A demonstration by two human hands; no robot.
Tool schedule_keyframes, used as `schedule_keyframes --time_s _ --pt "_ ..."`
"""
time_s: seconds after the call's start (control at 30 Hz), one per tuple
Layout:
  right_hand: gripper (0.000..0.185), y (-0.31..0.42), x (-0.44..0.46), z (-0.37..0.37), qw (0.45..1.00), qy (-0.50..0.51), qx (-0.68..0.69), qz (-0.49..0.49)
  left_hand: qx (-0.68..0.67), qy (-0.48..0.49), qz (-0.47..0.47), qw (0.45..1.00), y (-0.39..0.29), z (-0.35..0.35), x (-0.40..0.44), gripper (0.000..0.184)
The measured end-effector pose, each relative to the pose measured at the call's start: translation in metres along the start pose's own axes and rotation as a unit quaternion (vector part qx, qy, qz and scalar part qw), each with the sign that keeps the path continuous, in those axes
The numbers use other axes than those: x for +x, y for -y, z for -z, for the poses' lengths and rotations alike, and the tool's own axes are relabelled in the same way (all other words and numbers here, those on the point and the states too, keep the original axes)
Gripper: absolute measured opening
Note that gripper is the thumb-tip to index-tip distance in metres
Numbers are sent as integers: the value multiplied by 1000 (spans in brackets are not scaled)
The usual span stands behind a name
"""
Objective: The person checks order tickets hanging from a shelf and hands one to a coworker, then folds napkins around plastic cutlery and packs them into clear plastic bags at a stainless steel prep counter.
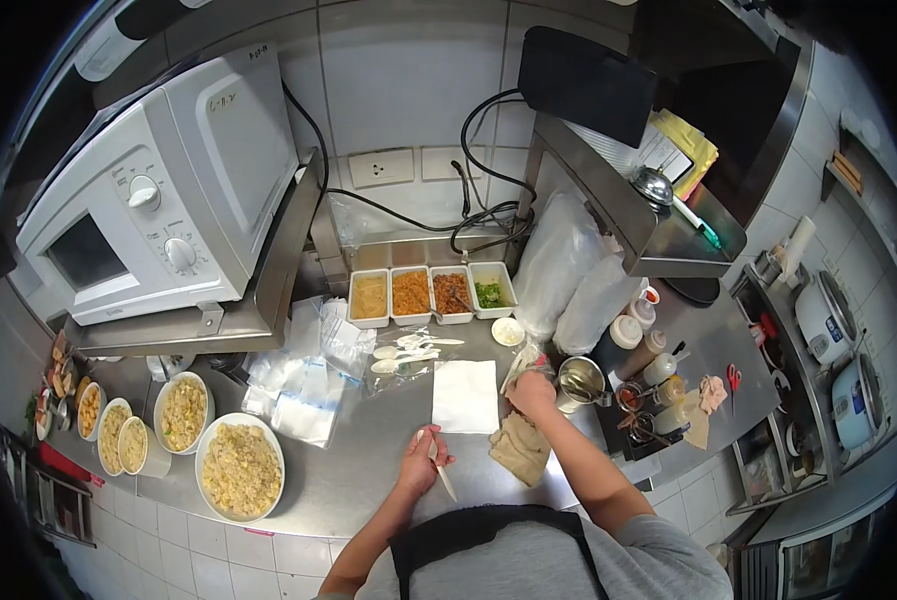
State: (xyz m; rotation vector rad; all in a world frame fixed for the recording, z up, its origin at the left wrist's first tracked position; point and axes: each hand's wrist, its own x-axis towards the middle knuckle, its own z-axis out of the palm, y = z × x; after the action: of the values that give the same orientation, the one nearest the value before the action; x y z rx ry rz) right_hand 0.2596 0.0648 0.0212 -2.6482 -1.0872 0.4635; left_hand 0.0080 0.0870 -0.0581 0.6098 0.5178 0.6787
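My left hand [426, 461] is closed around a white plastic utensil [447, 484]; one narrow end points down toward my body, and the fingers hide the rest. To the right, my right hand [532, 392] grips a crumpled pale cloth [524, 364], partly covered by the fingers. Between and beyond the hands lies a white paper napkin [465, 397], flat on the steel counter [368, 480]. A folded brown cloth [519, 450] rests just below my right hand. Several white plastic spoons [405, 353] lie on clear wrap left of the napkin.
Bowls of fried rice [240, 468] line the left side beneath a microwave [168, 190] on a shelf. Food trays [411, 292] stand at the back. A metal pitcher [579, 380], sauce bottles [658, 369] and plastic bags [558, 270] crowd the right.
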Motion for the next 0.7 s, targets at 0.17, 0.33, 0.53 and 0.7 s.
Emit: schedule_keyframes --time_s 0.17,0.33,0.53,0.7 --pt "35 -14 10 -13 1000 -9 7 -6 -3 -18 2 1000 -1 -5 0 22" --pt "32 -26 -2 8 1000 7 -7 29 -15 2 12 1000 2 4 0 24" --pt "31 -30 -93 84 959 260 11 115 -91 27 53 994 4 17 11 44" --pt "24 -20 -130 61 860 379 309 146 -112 -42 68 990 -5 -27 4 57"
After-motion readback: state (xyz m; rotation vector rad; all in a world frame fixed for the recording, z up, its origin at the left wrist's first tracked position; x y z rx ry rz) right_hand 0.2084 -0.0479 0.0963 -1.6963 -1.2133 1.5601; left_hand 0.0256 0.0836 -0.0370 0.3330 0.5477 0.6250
